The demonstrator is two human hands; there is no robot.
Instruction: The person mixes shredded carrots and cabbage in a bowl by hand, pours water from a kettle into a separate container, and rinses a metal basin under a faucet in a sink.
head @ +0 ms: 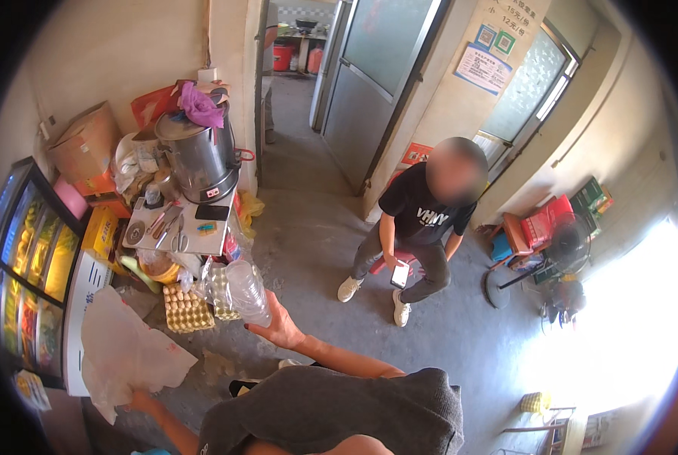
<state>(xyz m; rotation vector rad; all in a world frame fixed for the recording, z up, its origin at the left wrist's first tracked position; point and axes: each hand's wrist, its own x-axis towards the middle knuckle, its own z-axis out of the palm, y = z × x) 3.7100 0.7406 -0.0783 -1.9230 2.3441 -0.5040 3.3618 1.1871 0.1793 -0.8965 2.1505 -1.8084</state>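
My right hand is wrapped around a nested stack of clear plastic cups or bowls, held tilted in front of me. Dark polish shows on a fingernail. At the lower left, my left hand grips the bottom edge of a translucent white plastic bag, which spreads upward and hides part of the hand. Behind the stack lie egg trays on the floor; one tray holds several eggs. A small table beyond them carries scissors, a black phone and a large steel pot.
A lit display fridge stands at the left. A person sits on a red stool, holding a phone. To the right are a pedestal fan and a wooden chair with boxes. A doorway opens at the back.
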